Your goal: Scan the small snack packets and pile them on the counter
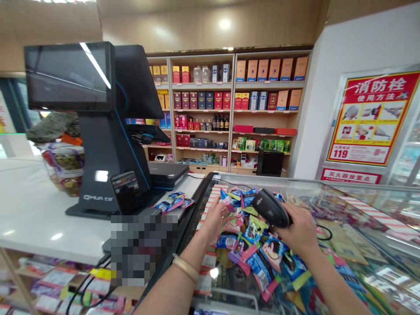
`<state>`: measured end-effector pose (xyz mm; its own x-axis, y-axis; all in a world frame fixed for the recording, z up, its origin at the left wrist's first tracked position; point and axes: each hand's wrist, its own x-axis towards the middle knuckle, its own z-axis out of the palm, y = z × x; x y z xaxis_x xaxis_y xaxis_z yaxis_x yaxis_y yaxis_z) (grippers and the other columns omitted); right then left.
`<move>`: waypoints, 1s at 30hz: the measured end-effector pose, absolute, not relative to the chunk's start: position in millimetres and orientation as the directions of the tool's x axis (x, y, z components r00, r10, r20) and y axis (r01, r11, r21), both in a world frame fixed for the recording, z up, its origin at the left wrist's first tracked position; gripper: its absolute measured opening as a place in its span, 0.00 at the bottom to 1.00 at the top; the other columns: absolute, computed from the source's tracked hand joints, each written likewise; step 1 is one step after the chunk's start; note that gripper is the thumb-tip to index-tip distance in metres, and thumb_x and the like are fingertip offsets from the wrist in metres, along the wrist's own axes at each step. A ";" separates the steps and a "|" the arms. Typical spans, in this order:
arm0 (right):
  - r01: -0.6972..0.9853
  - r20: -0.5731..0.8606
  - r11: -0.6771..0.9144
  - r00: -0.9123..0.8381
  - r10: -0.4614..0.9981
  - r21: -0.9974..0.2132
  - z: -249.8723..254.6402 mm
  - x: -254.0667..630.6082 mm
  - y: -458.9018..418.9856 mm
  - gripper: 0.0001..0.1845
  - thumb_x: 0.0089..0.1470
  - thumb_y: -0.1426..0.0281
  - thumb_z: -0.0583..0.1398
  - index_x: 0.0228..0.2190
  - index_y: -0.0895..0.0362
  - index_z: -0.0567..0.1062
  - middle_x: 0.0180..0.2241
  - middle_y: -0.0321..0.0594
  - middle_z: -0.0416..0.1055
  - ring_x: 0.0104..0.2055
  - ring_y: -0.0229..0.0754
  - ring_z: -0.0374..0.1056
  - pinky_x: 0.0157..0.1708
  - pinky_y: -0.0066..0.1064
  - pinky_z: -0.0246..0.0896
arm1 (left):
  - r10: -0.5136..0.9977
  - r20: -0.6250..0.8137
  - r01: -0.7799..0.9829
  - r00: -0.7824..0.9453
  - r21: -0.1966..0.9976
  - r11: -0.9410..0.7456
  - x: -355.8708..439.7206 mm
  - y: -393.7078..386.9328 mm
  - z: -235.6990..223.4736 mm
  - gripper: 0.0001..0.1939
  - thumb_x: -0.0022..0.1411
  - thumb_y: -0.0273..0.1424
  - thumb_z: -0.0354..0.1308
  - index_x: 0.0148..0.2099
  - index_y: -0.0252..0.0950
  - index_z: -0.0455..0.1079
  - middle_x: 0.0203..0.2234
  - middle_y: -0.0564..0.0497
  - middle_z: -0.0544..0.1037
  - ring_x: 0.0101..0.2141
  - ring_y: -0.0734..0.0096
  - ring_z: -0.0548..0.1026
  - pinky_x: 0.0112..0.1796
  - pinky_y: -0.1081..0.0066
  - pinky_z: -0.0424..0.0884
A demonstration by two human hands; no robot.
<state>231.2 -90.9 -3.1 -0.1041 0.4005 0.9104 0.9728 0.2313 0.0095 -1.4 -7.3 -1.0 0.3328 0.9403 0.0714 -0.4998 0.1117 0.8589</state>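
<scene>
My right hand (300, 225) is wrapped around a black handheld barcode scanner (271, 208), whose head tilts up and left over a pile of small snack packets (259, 236). These packets are blue, pink and green, and lie heaped on a glass counter (226, 302). At the pile's left side, my left hand (215, 221) has its fingers curled in at a small blue-and-pink snack packet (227, 199), which appears pinched between them. The fingertips are partly hidden among the wrappers. A cable (324, 232) loops out beside my right hand.
On the white counter (29, 197) at left stands a point-of-sale terminal (108, 162), with several similar packets (173, 202) by its base. A black metal-edged box (169, 173) sits behind them. Shelves (203, 111) of boxed goods line the back wall, beside a red sign (374, 118).
</scene>
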 end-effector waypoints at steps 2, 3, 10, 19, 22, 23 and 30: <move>0.970 0.911 0.242 -0.120 0.395 0.022 -3.0 232.3 -91.0 0.15 0.45 0.68 0.58 0.38 0.56 0.73 0.34 0.43 0.76 0.37 0.49 0.71 0.37 0.37 0.60 | 0.917 0.020 -0.644 0.398 0.718 0.264 -8.3 -6.7 7.4 0.13 0.54 0.30 0.57 0.44 0.35 0.66 0.31 0.48 0.77 0.32 0.66 0.78 0.35 0.66 0.76; 0.967 0.910 0.254 -0.134 0.393 0.033 -2.9 232.7 -91.1 0.15 0.45 0.67 0.58 0.38 0.56 0.73 0.34 0.44 0.76 0.37 0.49 0.71 0.37 0.37 0.60 | 0.905 0.008 -0.687 0.425 0.654 0.317 -11.4 -6.3 11.1 0.11 0.57 0.31 0.55 0.42 0.33 0.67 0.33 0.45 0.78 0.33 0.65 0.79 0.35 0.66 0.76; 0.923 0.880 0.375 -0.247 0.406 0.087 0.5 225.4 -96.2 0.16 0.47 0.69 0.57 0.40 0.56 0.73 0.37 0.44 0.77 0.39 0.49 0.71 0.39 0.38 0.59 | 0.903 -0.075 -0.696 0.422 0.611 0.376 -15.8 -2.7 18.9 0.18 0.70 0.35 0.47 0.43 0.24 0.70 0.27 0.44 0.77 0.24 0.73 0.76 0.20 0.79 0.71; 0.895 0.791 0.446 -0.259 0.555 -0.019 2.5 201.8 -102.8 0.17 0.42 0.74 0.56 0.38 0.55 0.74 0.33 0.40 0.75 0.36 0.45 0.69 0.38 0.35 0.54 | 0.947 -0.077 -0.620 0.311 0.739 0.264 -4.1 -2.9 6.7 0.14 0.69 0.34 0.48 0.41 0.29 0.70 0.27 0.44 0.78 0.25 0.70 0.77 0.25 0.74 0.73; 0.901 0.765 0.431 -0.247 0.595 -0.044 3.0 198.6 -103.4 0.18 0.41 0.74 0.56 0.38 0.54 0.73 0.34 0.40 0.76 0.37 0.45 0.69 0.39 0.35 0.52 | 0.963 -0.060 -0.604 0.261 0.768 0.211 -2.1 -3.0 4.7 0.12 0.69 0.33 0.50 0.41 0.31 0.71 0.27 0.45 0.78 0.26 0.70 0.77 0.25 0.74 0.73; 0.904 0.758 0.425 -0.243 0.605 -0.050 3.1 198.1 -103.6 0.18 0.42 0.74 0.56 0.38 0.54 0.74 0.34 0.40 0.76 0.37 0.45 0.69 0.39 0.35 0.52 | 0.965 -0.051 -0.601 0.256 0.774 0.200 -1.7 -2.9 4.2 0.11 0.68 0.32 0.50 0.40 0.31 0.71 0.28 0.46 0.78 0.27 0.70 0.78 0.25 0.75 0.73; 0.909 0.722 0.407 -0.226 0.654 -0.085 4.5 195.9 -104.5 0.17 0.41 0.75 0.56 0.37 0.54 0.74 0.33 0.39 0.75 0.36 0.44 0.68 0.38 0.34 0.50 | 0.970 0.005 -0.588 0.243 0.796 0.143 -0.8 -1.7 0.1 0.11 0.65 0.35 0.56 0.36 0.32 0.72 0.26 0.47 0.78 0.28 0.70 0.78 0.29 0.74 0.75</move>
<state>195.9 -104.5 4.5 -0.2257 0.6541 0.7219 0.9094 0.4072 -0.0847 -0.8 -1.7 0.1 0.2433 0.9699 0.0050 -0.5884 0.1435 0.7958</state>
